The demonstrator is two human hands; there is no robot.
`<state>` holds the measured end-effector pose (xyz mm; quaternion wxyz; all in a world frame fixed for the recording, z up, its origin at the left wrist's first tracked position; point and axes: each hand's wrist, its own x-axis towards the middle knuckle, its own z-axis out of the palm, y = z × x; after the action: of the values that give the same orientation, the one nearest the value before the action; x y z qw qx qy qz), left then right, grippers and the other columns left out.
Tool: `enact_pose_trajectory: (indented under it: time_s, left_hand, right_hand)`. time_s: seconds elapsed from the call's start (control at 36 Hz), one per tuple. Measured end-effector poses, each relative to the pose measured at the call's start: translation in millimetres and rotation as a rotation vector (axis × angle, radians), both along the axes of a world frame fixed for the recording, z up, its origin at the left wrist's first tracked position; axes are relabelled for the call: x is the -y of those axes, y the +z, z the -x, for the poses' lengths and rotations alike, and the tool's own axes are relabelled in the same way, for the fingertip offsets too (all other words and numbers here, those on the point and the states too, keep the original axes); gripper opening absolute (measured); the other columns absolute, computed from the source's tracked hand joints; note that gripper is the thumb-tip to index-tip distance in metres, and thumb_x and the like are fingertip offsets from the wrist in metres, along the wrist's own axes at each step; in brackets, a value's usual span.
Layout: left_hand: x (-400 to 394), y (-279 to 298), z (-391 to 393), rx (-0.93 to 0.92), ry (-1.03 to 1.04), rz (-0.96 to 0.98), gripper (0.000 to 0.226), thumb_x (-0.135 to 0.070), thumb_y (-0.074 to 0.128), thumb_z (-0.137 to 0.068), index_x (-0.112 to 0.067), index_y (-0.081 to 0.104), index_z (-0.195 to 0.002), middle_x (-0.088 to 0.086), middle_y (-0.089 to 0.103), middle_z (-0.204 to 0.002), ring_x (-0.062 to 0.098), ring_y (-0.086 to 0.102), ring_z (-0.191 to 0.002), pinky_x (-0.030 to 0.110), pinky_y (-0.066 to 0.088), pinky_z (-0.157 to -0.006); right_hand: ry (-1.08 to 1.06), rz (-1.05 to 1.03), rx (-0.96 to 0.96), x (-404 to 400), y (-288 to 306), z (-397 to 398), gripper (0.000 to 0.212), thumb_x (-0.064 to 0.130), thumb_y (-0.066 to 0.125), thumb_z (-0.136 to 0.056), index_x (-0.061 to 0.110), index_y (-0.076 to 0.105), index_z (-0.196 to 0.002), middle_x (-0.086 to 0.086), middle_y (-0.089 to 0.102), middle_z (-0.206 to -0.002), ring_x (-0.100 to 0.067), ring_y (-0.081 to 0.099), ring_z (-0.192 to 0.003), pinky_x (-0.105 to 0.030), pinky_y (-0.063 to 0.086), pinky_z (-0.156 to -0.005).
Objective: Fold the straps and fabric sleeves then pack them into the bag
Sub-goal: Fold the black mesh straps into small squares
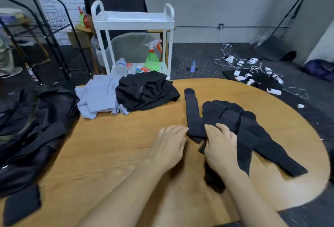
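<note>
Both hands work at the near end of one black strap, which lies on the table with its long axis running away from the person, tipped slightly left at the far end. The left hand sits just left of that near end, fingertips touching its edge, fingers loosely bent; whether it pinches the fabric I cannot tell. The right hand rests over the strap's near end, fingers curled down onto it and seemingly gripping the cloth (the thumb is hidden, so the hold is a judgement).

To the right, a fan of further straps spreads out, their far ends bunched together beside the first strap and their near ends splaying toward the table's right edge. They overlap one another.

The bag lies open at the table's left edge, well apart from the straps and on the left hand's side.

So the fold likely runs along the strap's length: near end lifted and carried away from the body toward the far end. The right hand is better placed to do it.
</note>
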<state>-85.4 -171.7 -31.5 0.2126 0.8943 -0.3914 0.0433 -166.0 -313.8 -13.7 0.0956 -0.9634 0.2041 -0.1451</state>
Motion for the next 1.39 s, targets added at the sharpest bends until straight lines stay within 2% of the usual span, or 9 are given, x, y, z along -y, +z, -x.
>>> enact_pose_trajectory:
  time_s: [0.14, 0.33, 0.44, 0.75, 0.86, 1.03, 1.14, 1.25, 1.39]
  left_hand:
    - [39, 2, -16, -0.067, -0.049, -0.091, 0.047, -0.025, 0.031, -0.106, -0.023, 0.026, -0.152, -0.007, 0.026, -0.159, 0.011, 0.018, -0.146, 0.030, 0.009, -0.117]
    - [65, -2, -46, -0.100, -0.126, -0.260, 0.057, -0.027, 0.029, -0.103, -0.016, 0.009, -0.156, -0.001, 0.013, -0.163, 0.008, 0.006, -0.149, 0.032, 0.006, -0.119]
    - [64, -8, -54, -0.086, -0.127, -0.352, 0.054, -0.031, 0.024, -0.104, -0.015, 0.014, -0.155, -0.001, 0.022, -0.161, 0.009, 0.012, -0.149, 0.033, 0.008, -0.117]
    - [12, -13, -30, -0.027, -0.183, -0.351, 0.081, -0.045, -0.008, -0.083, -0.023, 0.025, -0.154, -0.008, 0.020, -0.161, 0.004, 0.013, -0.148, 0.027, 0.001, -0.111]
    - [-19, -18, -8, -0.032, -0.189, -0.287, 0.076, -0.043, -0.001, -0.086, -0.024, 0.032, -0.151, -0.010, 0.024, -0.159, 0.004, 0.017, -0.147, 0.022, -0.003, -0.108]
    - [-62, -27, 27, -0.009, -0.179, -0.207, 0.046, -0.031, 0.039, -0.092, -0.025, 0.056, -0.134, -0.009, 0.051, -0.143, 0.005, 0.044, -0.134, 0.028, 0.015, -0.108]
    - [-89, -27, 48, -0.025, -0.185, -0.169, 0.045, -0.031, 0.044, -0.089, -0.027, 0.057, -0.132, -0.012, 0.053, -0.142, 0.002, 0.044, -0.133, 0.029, 0.019, -0.107]
    - [-114, -29, 63, -0.055, -0.180, -0.146, 0.046, -0.032, 0.046, -0.089, -0.029, 0.055, -0.133, -0.015, 0.048, -0.145, 0.000, 0.038, -0.137, 0.030, 0.020, -0.108]
    - [-137, -30, 75, -0.057, -0.167, -0.109, 0.045, -0.036, 0.049, -0.089, -0.028, 0.056, -0.132, -0.015, 0.048, -0.144, 0.000, 0.039, -0.135, 0.030, 0.022, -0.107]
  right_hand:
    - [0.051, -0.006, -0.130, 23, 8, -13, 0.058, 0.007, 0.043, -0.091, 0.013, 0.030, -0.148, -0.001, 0.042, -0.146, -0.021, 0.017, -0.146, -0.034, 0.019, -0.112]
    - [0.154, -0.066, -0.251, 36, -7, -35, 0.076, 0.015, 0.049, -0.094, 0.010, 0.003, -0.155, -0.004, 0.021, -0.159, -0.018, 0.012, -0.148, -0.033, 0.006, -0.121]
    - [0.125, -0.105, -0.224, 42, -19, -38, 0.067, 0.014, 0.046, -0.092, 0.010, 0.016, -0.152, 0.000, 0.045, -0.138, -0.016, 0.039, -0.131, -0.029, 0.018, -0.116]
    - [0.128, -0.064, -0.239, 40, -22, -37, 0.064, 0.007, 0.053, -0.086, 0.009, 0.025, -0.144, -0.001, 0.047, -0.123, -0.019, 0.045, -0.117, -0.029, 0.024, -0.111]
    - [0.125, -0.038, -0.253, 38, -21, -36, 0.065, 0.009, 0.054, -0.088, 0.007, 0.024, -0.145, -0.003, 0.048, -0.126, -0.020, 0.045, -0.119, -0.029, 0.023, -0.111]
    - [0.157, -0.027, -0.278, 38, -17, -37, 0.063, 0.010, 0.056, -0.089, 0.006, 0.027, -0.145, -0.004, 0.049, -0.128, -0.021, 0.043, -0.123, -0.033, 0.020, -0.115]
    - [0.200, 0.034, -0.196, 36, -9, -36, 0.043, 0.008, 0.047, -0.092, 0.012, 0.039, -0.134, -0.001, 0.050, -0.117, -0.022, 0.045, -0.119, -0.034, 0.022, -0.111]
    - [0.386, 0.112, -0.044, 0, 2, -19, 0.038, 0.016, 0.049, -0.096, 0.015, 0.052, -0.134, -0.002, 0.057, -0.129, -0.025, 0.046, -0.127, -0.038, 0.023, -0.113]
    - [0.788, 0.169, -0.034, -66, -16, 17, 0.031, 0.020, 0.063, -0.069, 0.023, 0.073, -0.098, 0.003, 0.069, -0.104, -0.018, 0.062, -0.101, -0.036, 0.047, -0.095]
